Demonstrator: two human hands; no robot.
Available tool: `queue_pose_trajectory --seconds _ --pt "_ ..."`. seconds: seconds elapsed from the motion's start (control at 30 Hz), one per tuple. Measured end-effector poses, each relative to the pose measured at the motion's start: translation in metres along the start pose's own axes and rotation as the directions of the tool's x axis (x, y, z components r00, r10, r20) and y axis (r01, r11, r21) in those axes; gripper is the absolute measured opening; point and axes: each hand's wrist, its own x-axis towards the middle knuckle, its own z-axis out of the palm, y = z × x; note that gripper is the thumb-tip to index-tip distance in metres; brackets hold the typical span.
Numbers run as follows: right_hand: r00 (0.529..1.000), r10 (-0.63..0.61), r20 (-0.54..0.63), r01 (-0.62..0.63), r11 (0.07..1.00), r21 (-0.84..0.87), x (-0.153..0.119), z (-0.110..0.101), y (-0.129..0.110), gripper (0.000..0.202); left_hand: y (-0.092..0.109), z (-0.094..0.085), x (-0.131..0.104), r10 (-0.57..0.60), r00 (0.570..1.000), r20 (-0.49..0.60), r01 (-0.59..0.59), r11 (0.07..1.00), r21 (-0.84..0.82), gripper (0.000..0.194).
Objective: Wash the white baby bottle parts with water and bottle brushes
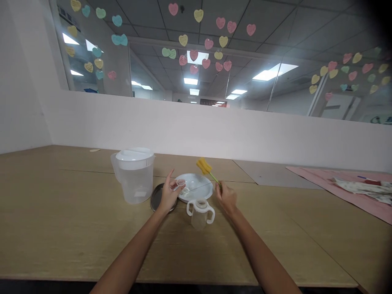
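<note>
My left hand (169,194) pinches a small clear round piece (181,183) between thumb and fingers, over the left rim of a white plate (200,195). My right hand (226,197) is closed on the green handle of a yellow sponge brush (204,166), whose head is raised above the plate's back right side. Another small pale piece (185,190) lies on the plate. In front of the plate stands an uncapped clear cup with two white handles (199,218). A dark round metal dish (156,197) sits partly hidden behind my left hand.
A clear lidded pitcher (136,183) stands left of the dish. At the far right, a pink cloth (309,176) bears a crumpled patterned cloth and a pen. Behind the wooden table (76,228) rise a white wall and glass with heart-shaped notes.
</note>
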Motion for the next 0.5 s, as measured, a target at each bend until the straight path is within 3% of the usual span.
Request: queue_pose_trajectory --seconds 0.2,0.37,0.5 --pt "0.940 -0.341 0.019 0.341 0.940 -0.001 -0.0054 0.0006 -0.0034 0.041 0.0068 0.0033 -0.0025 -0.146 0.981 -0.127 0.131 0.984 -0.121 0.096" --pt "0.849 -0.493 -0.191 0.507 0.861 0.028 -0.0043 0.0030 -0.0021 0.034 0.0095 0.0031 -0.0037 -0.224 0.966 -0.130 0.198 0.962 -0.188 0.094" --pt "0.802 -0.516 -0.301 0.556 0.828 0.064 -0.0028 0.0044 -0.0011 0.029 0.0071 0.0025 -0.0025 -0.197 0.968 -0.158 0.152 0.955 -0.255 0.093"
